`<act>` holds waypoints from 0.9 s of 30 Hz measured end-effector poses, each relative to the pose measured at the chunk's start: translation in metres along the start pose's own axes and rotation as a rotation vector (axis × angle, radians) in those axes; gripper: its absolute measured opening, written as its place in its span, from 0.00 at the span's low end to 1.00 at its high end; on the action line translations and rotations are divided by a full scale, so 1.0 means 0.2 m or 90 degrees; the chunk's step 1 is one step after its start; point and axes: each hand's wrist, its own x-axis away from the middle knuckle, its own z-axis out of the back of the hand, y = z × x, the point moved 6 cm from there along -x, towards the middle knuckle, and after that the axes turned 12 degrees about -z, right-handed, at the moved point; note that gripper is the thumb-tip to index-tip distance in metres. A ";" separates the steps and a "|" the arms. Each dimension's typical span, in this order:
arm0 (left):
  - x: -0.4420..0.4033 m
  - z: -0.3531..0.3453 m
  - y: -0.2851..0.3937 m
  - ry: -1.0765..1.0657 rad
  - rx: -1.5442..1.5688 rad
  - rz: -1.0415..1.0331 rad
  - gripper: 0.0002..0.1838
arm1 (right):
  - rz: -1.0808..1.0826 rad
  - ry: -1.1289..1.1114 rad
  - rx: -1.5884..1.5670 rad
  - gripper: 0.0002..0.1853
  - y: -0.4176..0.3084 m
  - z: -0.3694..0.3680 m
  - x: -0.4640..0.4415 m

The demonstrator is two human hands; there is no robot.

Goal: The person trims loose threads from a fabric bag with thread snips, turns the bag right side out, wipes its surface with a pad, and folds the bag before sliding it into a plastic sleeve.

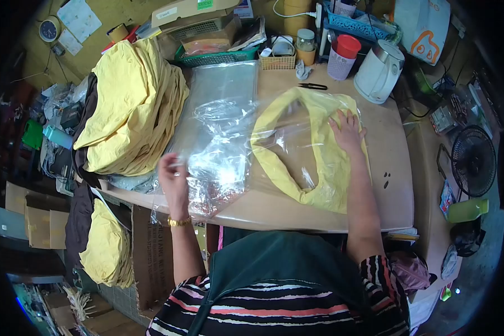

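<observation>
A folded yellow cloth piece (333, 162), looped around an oval gap, lies inside a clear plastic bag (285, 143) on the table. My right hand (349, 131) rests flat on its right side, fingers spread, pressing through the film. Clear film stretches leftward over a stack of shiny plastic bags (221, 89). At its left end, my left hand (175, 176) is closed with curled fingers, apparently pinching the film's edge; slight blur hides the exact grip. Left of that hand rises a tall pile of yellow cloth pieces (126, 106).
Small black thread snips (312, 86) lie near the table's back. A white kettle (379, 71), a red cup (348, 46) and a small basket (277, 60) line the rear edge. More yellow cloth (103, 243) hangs at lower left. A black fan (474, 161) stands at right.
</observation>
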 end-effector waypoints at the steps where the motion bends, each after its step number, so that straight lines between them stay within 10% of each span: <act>1: 0.00 0.05 0.13 0.109 -0.159 -0.159 0.11 | -0.004 0.003 0.000 0.32 -0.01 0.06 0.00; 2: 0.00 0.07 0.29 0.221 -0.315 -0.323 0.12 | 0.016 -0.103 -0.021 0.30 -0.02 0.11 -0.03; 4: 0.03 -0.26 0.61 -0.006 -0.407 -0.492 0.15 | 0.030 -0.208 -0.038 0.28 -0.07 0.20 -0.03; 8: 0.11 -0.96 0.41 -0.389 -0.542 -0.491 0.27 | 0.179 -0.101 0.067 0.29 -0.37 0.21 0.00; 14: -0.11 -0.85 -0.23 -0.337 -0.809 -0.265 0.34 | 0.228 -0.103 0.090 0.35 -0.41 -0.03 0.01; 27: -0.16 -0.66 -0.31 -0.276 -0.723 -0.296 0.25 | 0.238 -0.072 0.057 0.36 -0.40 -0.03 -0.04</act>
